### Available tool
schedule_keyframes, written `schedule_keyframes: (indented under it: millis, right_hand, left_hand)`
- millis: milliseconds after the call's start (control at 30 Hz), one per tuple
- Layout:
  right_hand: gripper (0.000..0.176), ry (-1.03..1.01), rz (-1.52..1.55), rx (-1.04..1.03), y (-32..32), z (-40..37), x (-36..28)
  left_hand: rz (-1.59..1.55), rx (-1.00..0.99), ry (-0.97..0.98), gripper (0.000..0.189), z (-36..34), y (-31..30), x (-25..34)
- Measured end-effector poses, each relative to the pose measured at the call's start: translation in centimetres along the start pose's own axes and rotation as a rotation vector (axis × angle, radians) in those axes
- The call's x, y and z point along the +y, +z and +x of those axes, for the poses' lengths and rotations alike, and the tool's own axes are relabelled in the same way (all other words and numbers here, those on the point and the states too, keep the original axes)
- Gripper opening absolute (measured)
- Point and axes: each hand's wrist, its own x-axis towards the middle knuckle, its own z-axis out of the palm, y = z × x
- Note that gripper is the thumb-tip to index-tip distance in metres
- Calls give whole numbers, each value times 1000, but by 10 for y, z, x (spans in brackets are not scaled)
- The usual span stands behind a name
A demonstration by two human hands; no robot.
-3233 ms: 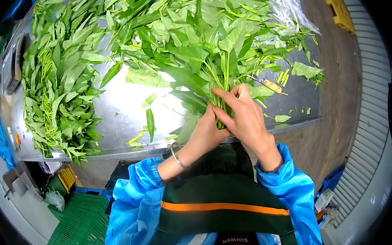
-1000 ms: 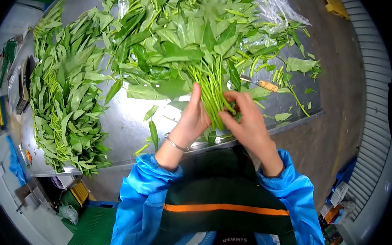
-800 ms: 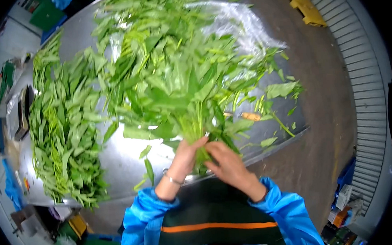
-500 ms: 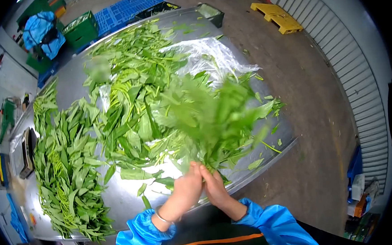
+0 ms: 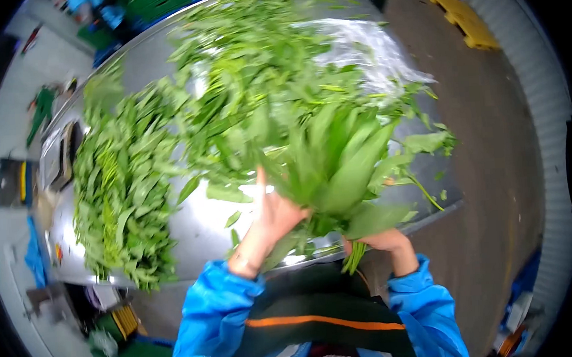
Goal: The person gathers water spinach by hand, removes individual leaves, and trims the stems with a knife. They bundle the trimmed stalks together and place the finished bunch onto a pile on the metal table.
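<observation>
A leafy bunch of long-leaved greens (image 5: 344,168) stands in front of me, its leaves pointing away and its cut stems (image 5: 354,258) sticking out toward my body. My right hand (image 5: 383,240) is closed around the stem end, its fingers partly covered by leaves. Against the bunch's left side lies my left hand (image 5: 278,212), spread, with one finger stretched upward and the others partly behind leaves. Beneath and beyond, a loose heap of the same greens (image 5: 240,70) covers part of the metal table (image 5: 200,226).
A neat row of greens (image 5: 123,188) lies along the table's left side, near a dark-framed scale-like device (image 5: 62,156). Clear plastic film (image 5: 373,49) is crumpled at the back right. A yellow pallet (image 5: 466,20) is on the floor beyond.
My hands were together at the stems; now they are apart, the left up at the leaves and the right on the stems. The bunch has come closer, and the view has shifted.
</observation>
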Motion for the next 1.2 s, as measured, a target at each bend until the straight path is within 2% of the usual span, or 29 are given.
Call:
schedule_keyframes:
  millis: [33,100,133,200,233,300,333,367,467,500,567,600,633,667,700,767,800,833,933,967,1000,1067,1100,1133,1167,1200]
  right_hand:
    - [38,24,-216,96,10,10,-6]
    - [40,61,-665,288,27,18,-28]
    - [41,96,-649,259,32,21,-36]
    - [43,162,-619,226,42,29,-45]
    - [43,59,-665,228,48,34,-45]
    - [43,124,-707,207,58,42,-47]
    - [43,157,-730,202,61,45,-48]
    - [52,253,-751,166,60,47,-46]
    - [53,464,-856,152,72,58,-64]
    - [53,507,-961,188,69,54,-58]
    - [45,-52,-1317,183,67,54,-80]
    - [40,80,-1321,164,78,64,-108]
    - [37,102,-1479,116,79,71,-116]
    - [30,72,-1735,34,90,82,-132]
    - [30,70,-1831,-37,102,96,-140]
    - [27,25,-1967,-202,130,121,-160]
    - [26,-29,-2005,-288,143,131,-172]
    - [26,-96,-1922,-281,152,139,-182]
    - [31,-65,-1749,-351,175,162,-226]
    - [44,105,-1712,-406,179,171,-236]
    - [45,-65,-1778,-319,185,183,-242]
    - [48,-416,-1894,-135,196,206,-254]
    - [50,-434,-1889,-18,199,210,-263]
    - [52,-453,-1881,99,201,209,-273]
    - [54,-471,-1866,216,200,210,-278]
    - [50,-477,-1661,305,188,208,-272]
  left_hand:
    - [276,-153,108,61,-10,-15,26]
    - [350,-103,223,49,-41,-29,27]
    - [134,78,236,44,-53,-9,11]
    - [266,107,186,39,-59,-114,18]
    - [401,86,238,39,-60,-152,16]
    - [130,-99,429,40,-57,-157,12]
    - [166,-43,443,42,-61,-133,18]
    - [199,15,454,45,-67,-100,27]
    - [707,-261,575,49,-72,-83,75]
    - [542,-197,546,52,-89,-76,97]
    - [195,-73,526,60,-122,-60,140]
    - [447,298,819,61,-146,-40,159]
    - [834,621,1005,62,-161,-20,164]
    - [1049,471,967,65,-166,11,150]
    - [1241,301,944,71,-171,42,137]
    - [1914,51,921,89,-162,49,91]
    - [1954,-24,860,98,-154,48,69]
    - [1934,-65,938,106,-145,33,63]
    - [1827,-45,402,113,-148,26,73]
    - [1711,-26,274,112,-149,30,83]
    - [1595,6,155,111,-150,34,94]
    - [1334,107,291,106,-142,19,113]
    - [1408,114,968,92,-117,-9,115]
    - [1327,142,1021,80,-109,-15,145]
    - [1230,313,870,68,-113,-7,190]
    - [1111,473,724,59,-117,1,236]
